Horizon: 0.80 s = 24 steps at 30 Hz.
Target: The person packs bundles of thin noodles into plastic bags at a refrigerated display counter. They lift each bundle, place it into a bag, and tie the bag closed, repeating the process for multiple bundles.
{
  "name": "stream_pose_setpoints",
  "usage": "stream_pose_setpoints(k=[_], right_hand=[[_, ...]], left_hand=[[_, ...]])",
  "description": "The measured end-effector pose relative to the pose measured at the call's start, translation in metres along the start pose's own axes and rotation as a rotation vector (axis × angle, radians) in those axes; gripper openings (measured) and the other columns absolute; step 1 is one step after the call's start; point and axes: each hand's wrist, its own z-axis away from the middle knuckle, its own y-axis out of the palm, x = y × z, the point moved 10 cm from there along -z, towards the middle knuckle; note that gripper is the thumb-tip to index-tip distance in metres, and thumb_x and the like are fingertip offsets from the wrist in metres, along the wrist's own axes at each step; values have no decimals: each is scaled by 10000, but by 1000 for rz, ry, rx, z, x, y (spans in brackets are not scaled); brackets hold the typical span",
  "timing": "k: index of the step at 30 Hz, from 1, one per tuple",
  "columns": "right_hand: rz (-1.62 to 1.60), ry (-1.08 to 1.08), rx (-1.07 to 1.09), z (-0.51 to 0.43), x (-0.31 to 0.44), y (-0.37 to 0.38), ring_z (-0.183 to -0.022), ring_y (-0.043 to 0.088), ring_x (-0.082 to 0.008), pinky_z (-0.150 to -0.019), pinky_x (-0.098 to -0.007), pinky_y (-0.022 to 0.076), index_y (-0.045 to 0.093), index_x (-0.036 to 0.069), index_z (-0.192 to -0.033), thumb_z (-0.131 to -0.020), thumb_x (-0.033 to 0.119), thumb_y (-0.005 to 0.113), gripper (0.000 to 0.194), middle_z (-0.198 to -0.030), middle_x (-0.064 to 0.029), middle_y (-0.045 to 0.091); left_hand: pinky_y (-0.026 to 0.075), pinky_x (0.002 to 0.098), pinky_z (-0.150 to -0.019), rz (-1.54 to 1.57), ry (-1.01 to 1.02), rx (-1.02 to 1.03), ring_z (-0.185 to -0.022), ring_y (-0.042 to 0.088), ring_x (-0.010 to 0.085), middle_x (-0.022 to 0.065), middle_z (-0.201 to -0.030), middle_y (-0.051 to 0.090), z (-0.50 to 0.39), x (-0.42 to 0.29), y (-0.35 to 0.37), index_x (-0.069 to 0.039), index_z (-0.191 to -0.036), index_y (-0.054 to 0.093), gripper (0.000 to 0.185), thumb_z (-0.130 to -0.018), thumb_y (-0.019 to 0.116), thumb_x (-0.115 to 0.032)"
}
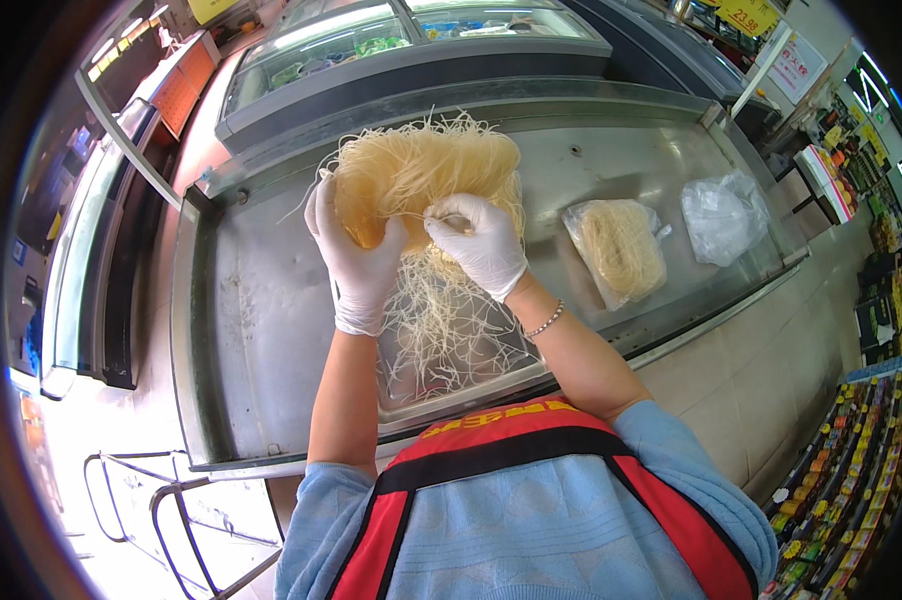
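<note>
A large bundle of dried rice noodles (436,161) lies before me, over a metal tray (421,409) in a stainless steel display counter. My left hand (357,255), in a white glove, holds the bundle's left side, with the thumb at its near edge. My right hand (481,240), gloved too, pinches a few noodle strands between thumb and fingertips at the front of the bundle. Loose, broken noodles (451,330) are scattered in the tray beneath. To the right lies a clear plastic bag of noodles (619,251).
A crumpled clear plastic bag (725,217) sits at the counter's right end. The counter's raised metal rim (184,330) surrounds the work area. Behind stands a glass-topped freezer (421,67). A metal-framed cart (180,510) is at the lower left, and stocked shelves (841,465) are at the lower right.
</note>
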Motion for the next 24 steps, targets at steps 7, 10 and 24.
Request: stream_pose_setpoints(k=[7, 10, 24], right_hand=[[206, 12, 90, 2, 8, 2, -721, 588, -37, -679, -229, 504, 686, 25, -1142, -851, 25, 756, 299, -789, 17, 649], [235, -13, 73, 13, 12, 3, -667, 573, -70, -659, -252, 498, 671, 48, -1202, -817, 30, 778, 400, -736, 3, 602], [896, -222, 365, 61, -42, 52, -846, 667, -326, -744, -442, 511, 726, 106, -968, -915, 287, 638, 209, -954, -125, 681]], left_hand=[[371, 422, -1132, 13, -42, 10, -1308, 441, 322, 165, -1373, 404, -5, 8, 0, -23, -1447, 370, 797, -725, 704, 21], [369, 423, -1133, 19, -65, 1, -1314, 436, 322, 164, -1373, 411, -10, 14, -2, -21, -1443, 379, 789, -727, 705, 19], [427, 358, -1095, 334, -342, -145, -1318, 479, 251, 140, -1398, 447, -18, 55, -11, 14, -1462, 353, 785, -772, 726, 26]])
